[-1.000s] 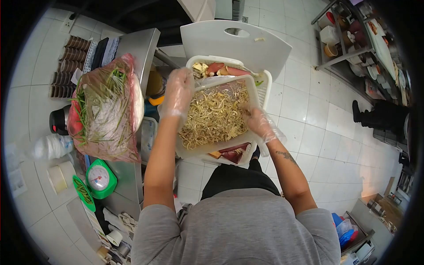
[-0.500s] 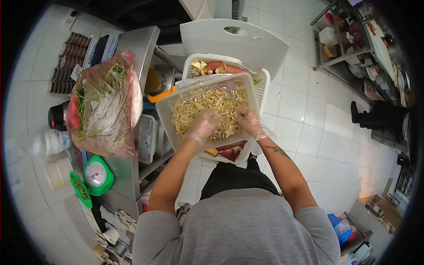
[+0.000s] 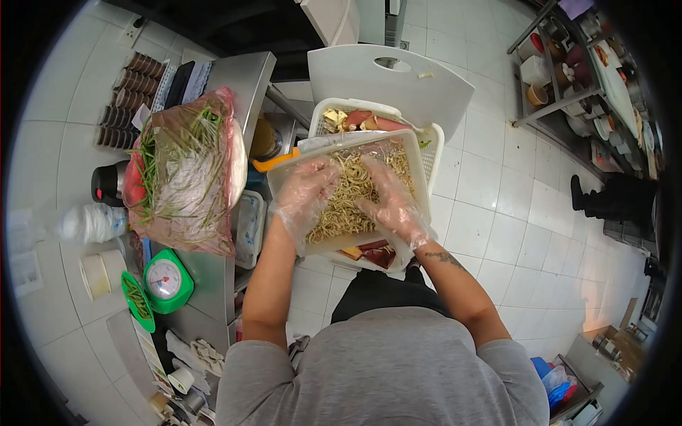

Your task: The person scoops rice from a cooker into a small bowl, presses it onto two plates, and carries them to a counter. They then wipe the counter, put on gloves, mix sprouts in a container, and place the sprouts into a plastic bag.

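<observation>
A translucent plastic tub (image 3: 422,174) holds a heap of pale yellow-green shredded strands (image 3: 355,186), thin and curly. Both of my hands wear clear, loose plastic gloves. Over the tub's left side, my left hand (image 3: 310,186) lies palm down with its fingers stretched onto the strands. My right hand (image 3: 396,209) reaches in from the lower right, fingers and thumb spread apart over the heap. Beneath the tub is a white basket (image 3: 436,145) with reddish and yellow pieces showing at its far end. More dark red pieces (image 3: 376,254) show below the tub's near edge.
At left, a steel counter (image 3: 249,78) bears a pink plastic bag (image 3: 186,177) with green stalks and a green scale (image 3: 169,280). An orange handle (image 3: 275,160) sticks out beside the tub. A white chair back (image 3: 447,89) stands behind. Another person's dark-clothed leg (image 3: 614,195) shows at right.
My hands have gone from bunched in the strands to spread over them. The left has moved left and the right slightly left and down. The whole view has shifted a little.
</observation>
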Action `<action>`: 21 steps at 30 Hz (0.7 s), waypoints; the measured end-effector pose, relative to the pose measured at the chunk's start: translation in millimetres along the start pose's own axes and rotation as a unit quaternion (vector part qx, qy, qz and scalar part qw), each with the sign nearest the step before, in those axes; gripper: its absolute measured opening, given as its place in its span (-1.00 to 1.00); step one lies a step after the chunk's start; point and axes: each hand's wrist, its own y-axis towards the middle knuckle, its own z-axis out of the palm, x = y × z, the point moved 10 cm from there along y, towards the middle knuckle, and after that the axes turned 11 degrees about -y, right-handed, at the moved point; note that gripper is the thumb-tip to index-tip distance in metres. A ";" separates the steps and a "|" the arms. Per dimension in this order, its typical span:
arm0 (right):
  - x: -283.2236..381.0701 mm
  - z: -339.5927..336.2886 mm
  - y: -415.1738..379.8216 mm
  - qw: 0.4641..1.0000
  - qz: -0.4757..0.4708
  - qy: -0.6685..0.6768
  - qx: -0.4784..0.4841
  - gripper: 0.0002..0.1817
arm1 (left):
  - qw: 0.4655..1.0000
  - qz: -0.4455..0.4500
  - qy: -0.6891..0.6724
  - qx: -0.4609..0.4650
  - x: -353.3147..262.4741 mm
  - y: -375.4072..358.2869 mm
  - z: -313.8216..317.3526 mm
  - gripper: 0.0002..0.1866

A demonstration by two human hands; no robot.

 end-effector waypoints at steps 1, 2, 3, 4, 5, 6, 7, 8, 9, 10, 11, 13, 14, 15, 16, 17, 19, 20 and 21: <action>16.3 -10.8 10.9 0.999 -0.021 0.026 -0.032 -0.48 | 1.000 -0.008 -0.011 -0.005 5.9 -0.1 1.6 -0.90; 24.8 -21.6 18.4 0.996 -0.040 0.051 -0.065 -0.53 | 1.000 -0.017 -0.022 -0.009 11.5 0.2 3.3 -0.89; 19.8 -10.3 25.6 0.998 -0.023 0.064 0.001 -0.60 | 1.000 -0.022 0.001 -0.015 15.0 1.4 3.2 -0.89; 15.0 1.1 31.6 0.995 -0.007 0.077 0.066 -0.66 | 0.999 -0.026 0.024 -0.022 17.4 3.0 2.8 -0.90; 12.0 12.7 32.7 0.987 0.008 0.089 0.131 -0.72 | 0.998 -0.029 0.046 -0.028 18.2 4.3 1.9 -0.90; 8.5 10.6 31.6 0.990 0.017 0.058 0.124 -0.75 | 0.998 -0.033 0.033 -0.029 17.9 4.9 0.7 -0.89; 4.3 8.9 28.0 0.992 0.026 0.028 0.118 -0.79 | 0.999 -0.037 0.018 -0.030 16.7 5.0 -2.4 -0.88; -1.4 8.0 25.4 0.993 0.035 -0.002 0.112 -0.81 | 0.999 -0.041 0.004 -0.033 16.1 5.0 -5.0 -0.87; -9.9 11.1 23.4 0.992 0.029 -0.031 0.116 -0.81 | 0.998 -0.027 -0.028 -0.049 8.7 5.7 -6.3 -0.87; -24.1 17.6 20.2 0.991 0.024 -0.061 0.120 -0.80 | 0.996 -0.014 -0.060 -0.066 -1.5 8.3 -6.2 -0.86; -38.6 27.0 15.5 0.988 0.021 -0.090 0.126 -0.79 | 0.992 -0.003 -0.091 -0.084 -9.4 11.7 -7.5 -0.85; -61.5 23.7 11.2 1.000 -0.002 -0.012 -0.022 -0.80 | 0.994 0.041 -0.086 -0.059 -30.5 27.4 -12.8 -0.84; -75.5 23.5 6.8 0.999 0.011 0.030 -0.042 -0.80 | 0.992 0.052 -0.078 -0.084 -37.1 35.3 -12.8 -0.83; -87.8 22.1 2.7 0.995 0.023 0.072 -0.064 -0.79 | 0.990 0.064 -0.070 -0.109 -45.2 43.1 -8.8 -0.82; -104.8 29.1 -1.5 0.991 0.057 0.117 -0.033 -0.78 | 0.986 0.076 -0.062 -0.134 -48.4 45.6 -9.1 -0.82; -115.7 34.8 -3.9 0.983 0.089 0.160 -0.003 -0.75 | 0.987 0.077 -0.032 -0.135 -44.7 47.6 -9.8 -0.82; -104.3 37.1 -9.2 0.979 0.113 0.054 0.158 -0.72 | 0.987 0.082 0.029 -0.136 -38.7 52.5 -11.0 -0.81; -100.8 40.5 -19.2 0.964 0.124 0.000 0.237 -0.70 | 0.986 0.071 0.079 -0.128 -35.7 47.1 -8.8 -0.80; -96.3 42.0 -25.4 0.965 0.118 0.003 0.235 -0.72 | 0.982 0.061 0.128 -0.122 -31.7 34.2 -7.4 -0.79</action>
